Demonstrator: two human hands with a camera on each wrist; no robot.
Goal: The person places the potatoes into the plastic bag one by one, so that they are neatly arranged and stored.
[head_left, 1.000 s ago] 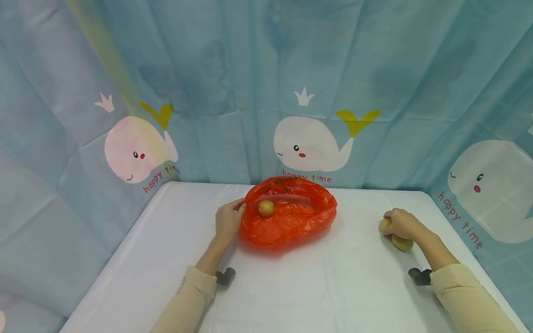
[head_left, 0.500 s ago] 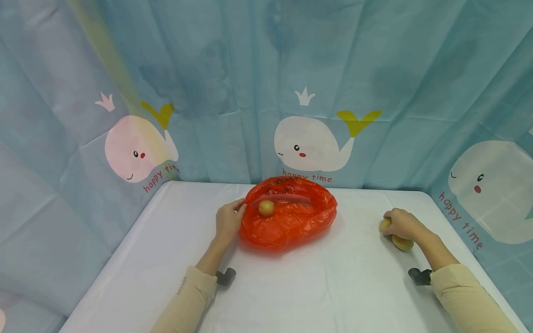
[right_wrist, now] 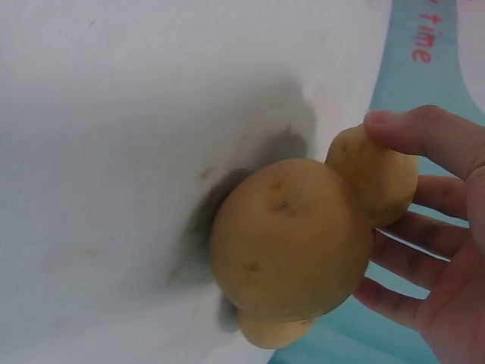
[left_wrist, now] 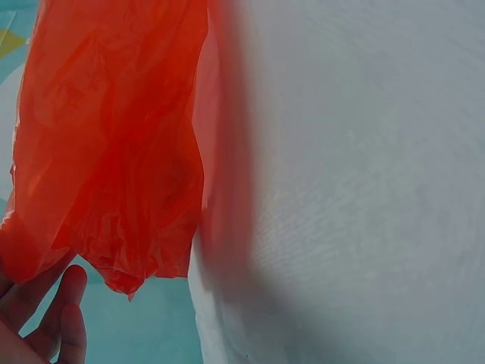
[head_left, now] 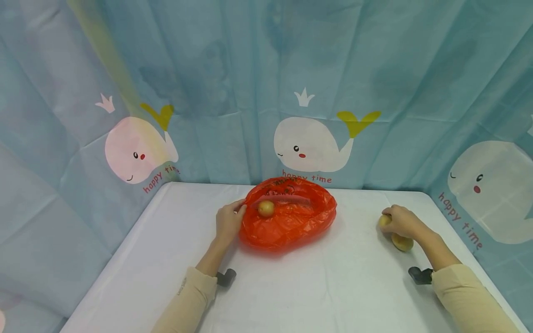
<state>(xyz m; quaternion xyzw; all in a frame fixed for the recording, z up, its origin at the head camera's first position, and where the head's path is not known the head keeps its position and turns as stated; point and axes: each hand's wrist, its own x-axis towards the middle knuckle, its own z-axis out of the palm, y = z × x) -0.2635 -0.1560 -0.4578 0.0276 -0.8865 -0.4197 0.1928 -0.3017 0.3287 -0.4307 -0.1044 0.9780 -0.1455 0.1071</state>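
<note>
Left hand [head_left: 227,223] grips the red bag [head_left: 289,226]; right hand [head_left: 403,222] pinches a potato [right_wrist: 375,182], partly covering it

I see a white table in front of me, [head_left: 312,291] its rear corners rounded. Behind it and on both sides I note a creased blue fabric backdrop [head_left: 233,148] with a yellowish band [head_left: 100,51] at upper left. Prints: middle white whale [head_left: 318,148] with yellow-green tail, small crown [head_left: 304,98] above; pinkish whale [head_left: 127,143] to my left; larger white whale [head_left: 499,189] to my right; red "happy time" lettering [head_left: 460,219] under each.
</note>
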